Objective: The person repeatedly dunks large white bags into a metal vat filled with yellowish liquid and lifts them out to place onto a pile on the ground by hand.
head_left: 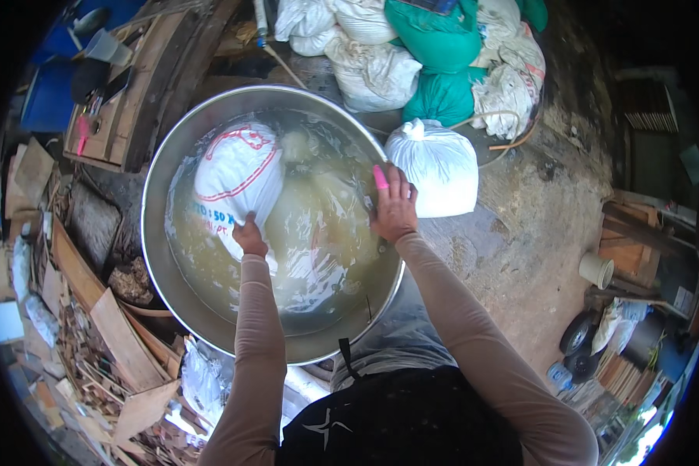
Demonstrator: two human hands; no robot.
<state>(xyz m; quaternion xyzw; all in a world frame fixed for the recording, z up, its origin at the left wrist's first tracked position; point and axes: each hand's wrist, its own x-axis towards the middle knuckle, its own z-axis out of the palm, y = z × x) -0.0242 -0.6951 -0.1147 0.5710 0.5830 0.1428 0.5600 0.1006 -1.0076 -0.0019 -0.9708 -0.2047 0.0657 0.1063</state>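
A wide round metal tub (157, 264) of cloudy yellowish water stands in front of me. Inside it, a white woven sack (237, 175) with red and blue print rises partly above the water at the left. My left hand (249, 236) is closed on the sack's near end, bunching the fabric. My right hand (396, 206) holds the tub's right rim, its fingers lying over the edge; one finger wears a pink cover (380, 177). Beside the sack, pale submerged material (322, 221) shows through the water, its kind unclear.
A tied white bag (435, 167) stands against the tub's right side. White sacks (377, 74) and green sacks (443, 39) are piled beyond it. Scrap wood (124, 342) covers the left floor, below a wooden bench (144, 85). A hose (505, 145) lies on the concrete floor.
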